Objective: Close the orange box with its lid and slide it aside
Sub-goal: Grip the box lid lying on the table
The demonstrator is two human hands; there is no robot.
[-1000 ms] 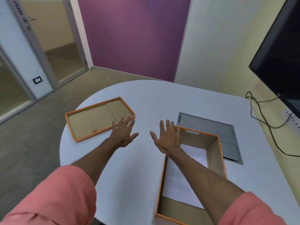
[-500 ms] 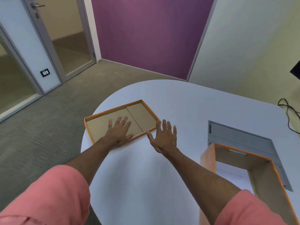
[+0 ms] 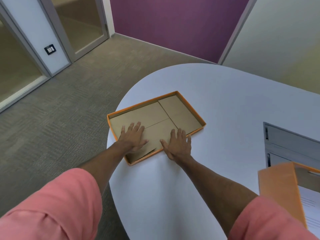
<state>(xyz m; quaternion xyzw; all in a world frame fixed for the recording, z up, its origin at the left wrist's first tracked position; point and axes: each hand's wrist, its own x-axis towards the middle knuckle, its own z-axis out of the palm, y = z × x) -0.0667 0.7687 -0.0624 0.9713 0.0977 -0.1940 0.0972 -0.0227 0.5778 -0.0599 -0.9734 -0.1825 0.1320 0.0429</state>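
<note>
Shallow orange cardboard lid (image 3: 180,110) upturned at white surface (image 3: 225,104) edge; open orange box (image 3: 278,184) well apart, rightward. Left hand (image 3: 133,135) spread inside, right hand (image 3: 178,144) spread over near rim. Grip both long rims, lift level, invert.

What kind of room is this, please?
Probably an office meeting room: a rounded white table with a grey cable hatch, glass doors and carpet floor.

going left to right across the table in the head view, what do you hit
left hand → right hand, both resting open on the upturned lid near the table's left edge → grey panel set in the tabletop → open orange box holding paper, at the right border.
</note>
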